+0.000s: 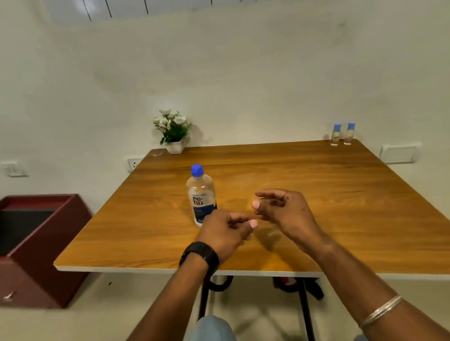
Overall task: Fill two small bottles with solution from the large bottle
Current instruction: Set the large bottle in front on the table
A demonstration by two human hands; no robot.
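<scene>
Head view looks down on a square surface [330, 202] of glossy, warm brown wood grain with a thin pale edge, carried on dark metal legs. Near its middle stands the large bottle [201, 195], a clear, round-shouldered plastic cylinder with a ribbed blue screw cap and a white and dark blue label; it is upright and capped, and its foot is partly hidden behind the left hand [228, 231]. At the far right corner two small bottles [342, 134], also clear with blue caps, stand upright just beside each other, well apart from the large one. A small white pot of white flowers with green leaves [173, 132] sits at the far left corner against the plain, matt wall. To the left on the floor is a dark red box-shaped cabinet [32, 252] with metal handles. Both forearms reach in over the near edge. The left hand, with a black watch [200, 255] at the wrist, hovers just right of the large bottle's base, fingers loosely curled and its grip holding nothing. The right hand [281, 210], with a thin silver bangle [380, 311] on its forearm, is raised beside it, fingers relaxed and half bent toward the left hand, its grip also holding nothing; the fingertips of the two hands are near each other
</scene>
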